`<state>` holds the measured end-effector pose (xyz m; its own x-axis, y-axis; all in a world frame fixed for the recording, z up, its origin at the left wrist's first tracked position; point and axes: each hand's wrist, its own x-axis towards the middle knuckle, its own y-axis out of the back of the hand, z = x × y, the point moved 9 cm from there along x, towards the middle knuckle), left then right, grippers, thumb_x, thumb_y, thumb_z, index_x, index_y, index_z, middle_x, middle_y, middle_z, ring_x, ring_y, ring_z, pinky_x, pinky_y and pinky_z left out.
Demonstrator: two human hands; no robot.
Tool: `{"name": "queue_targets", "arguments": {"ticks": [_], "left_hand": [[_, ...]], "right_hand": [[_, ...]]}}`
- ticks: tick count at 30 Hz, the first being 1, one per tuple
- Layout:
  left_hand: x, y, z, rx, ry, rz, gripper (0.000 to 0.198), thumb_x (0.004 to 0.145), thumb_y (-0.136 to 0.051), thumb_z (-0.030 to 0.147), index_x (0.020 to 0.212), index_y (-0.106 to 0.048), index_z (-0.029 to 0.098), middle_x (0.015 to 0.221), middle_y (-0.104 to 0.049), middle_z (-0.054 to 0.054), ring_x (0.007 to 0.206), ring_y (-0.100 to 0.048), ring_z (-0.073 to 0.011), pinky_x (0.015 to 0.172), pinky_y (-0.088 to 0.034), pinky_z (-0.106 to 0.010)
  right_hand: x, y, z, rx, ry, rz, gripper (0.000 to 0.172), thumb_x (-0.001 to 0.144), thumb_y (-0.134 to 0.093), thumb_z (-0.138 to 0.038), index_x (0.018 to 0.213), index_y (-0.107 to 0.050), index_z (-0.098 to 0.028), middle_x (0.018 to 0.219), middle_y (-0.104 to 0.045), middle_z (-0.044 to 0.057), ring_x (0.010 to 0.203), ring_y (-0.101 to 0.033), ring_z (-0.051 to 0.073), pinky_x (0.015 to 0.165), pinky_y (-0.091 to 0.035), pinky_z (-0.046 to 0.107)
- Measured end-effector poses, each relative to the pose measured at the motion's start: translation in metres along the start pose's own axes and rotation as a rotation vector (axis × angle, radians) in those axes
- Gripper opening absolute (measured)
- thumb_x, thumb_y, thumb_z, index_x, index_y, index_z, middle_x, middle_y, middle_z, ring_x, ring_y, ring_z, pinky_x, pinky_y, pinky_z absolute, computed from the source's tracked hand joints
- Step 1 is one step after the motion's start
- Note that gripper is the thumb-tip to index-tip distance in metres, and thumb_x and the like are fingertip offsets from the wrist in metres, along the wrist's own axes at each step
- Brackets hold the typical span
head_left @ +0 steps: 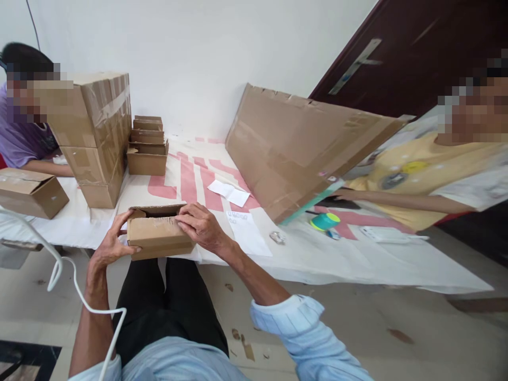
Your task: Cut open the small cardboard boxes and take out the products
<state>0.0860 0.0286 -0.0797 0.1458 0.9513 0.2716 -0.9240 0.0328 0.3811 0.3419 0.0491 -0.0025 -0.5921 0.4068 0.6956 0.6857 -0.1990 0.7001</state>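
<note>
A small brown cardboard box point(156, 235) rests on the near edge of the white-covered table point(301, 254), its top still partly agape. My left hand point(113, 238) grips the box's left end, fingers curled round the corner. My right hand point(202, 225) presses down on the right side of the top flap with bent fingers. Both forearms reach up from my lap.
A stack of taped cartons point(99, 132) and a pile of small open boxes point(147, 145) stand at the back left. A large flattened cardboard sheet point(301, 148) leans on the right. Paper slips point(246, 230), a green tape roll point(324, 220), two seated people and a white cable point(59, 270) are nearby.
</note>
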Motion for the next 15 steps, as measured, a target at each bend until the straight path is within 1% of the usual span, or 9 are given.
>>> {"name": "queue_targets", "arguments": {"ticks": [4,7,12,15], "left_hand": [[0.001,0.0,-0.001,0.002,0.006,-0.001,0.107,0.067,-0.094,0.037,0.163,-0.047,0.035,0.171,-0.039,-0.013,0.158,-0.039,-0.0425,0.116,-0.05,-0.055],[0.001,0.0,-0.001,-0.004,0.012,0.005,0.107,0.067,-0.095,0.038,0.163,-0.047,0.035,0.172,-0.038,-0.013,0.159,-0.038,-0.0424,0.117,-0.05,-0.053],[0.002,-0.002,0.002,-0.02,0.002,-0.003,0.106,0.068,-0.096,0.04,0.163,-0.047,0.035,0.172,-0.039,-0.011,0.16,-0.038,-0.0425,0.119,-0.049,-0.053],[0.002,-0.001,0.001,-0.013,0.004,0.004,0.107,0.068,-0.096,0.038,0.163,-0.048,0.035,0.172,-0.04,-0.011,0.159,-0.038,-0.0432,0.119,-0.049,-0.054]], "right_hand": [[0.003,-0.002,0.001,0.025,0.0,0.001,0.024,0.107,-0.054,-0.019,0.099,-0.077,-0.022,0.101,-0.07,0.01,0.095,-0.063,0.024,0.087,-0.056,0.041],[0.006,-0.008,0.006,0.071,-0.026,-0.027,0.023,0.107,-0.053,-0.018,0.094,-0.071,-0.022,0.097,-0.068,0.009,0.093,-0.063,0.023,0.087,-0.055,0.041],[0.005,-0.019,0.015,0.151,-0.089,-0.108,0.019,0.106,-0.05,-0.015,0.092,-0.061,-0.023,0.096,-0.065,0.007,0.088,-0.062,0.021,0.08,-0.053,0.035],[0.004,-0.019,0.017,0.166,-0.114,-0.106,0.019,0.105,-0.048,-0.015,0.092,-0.057,-0.024,0.095,-0.063,0.006,0.085,-0.059,0.021,0.078,-0.051,0.035]]}}
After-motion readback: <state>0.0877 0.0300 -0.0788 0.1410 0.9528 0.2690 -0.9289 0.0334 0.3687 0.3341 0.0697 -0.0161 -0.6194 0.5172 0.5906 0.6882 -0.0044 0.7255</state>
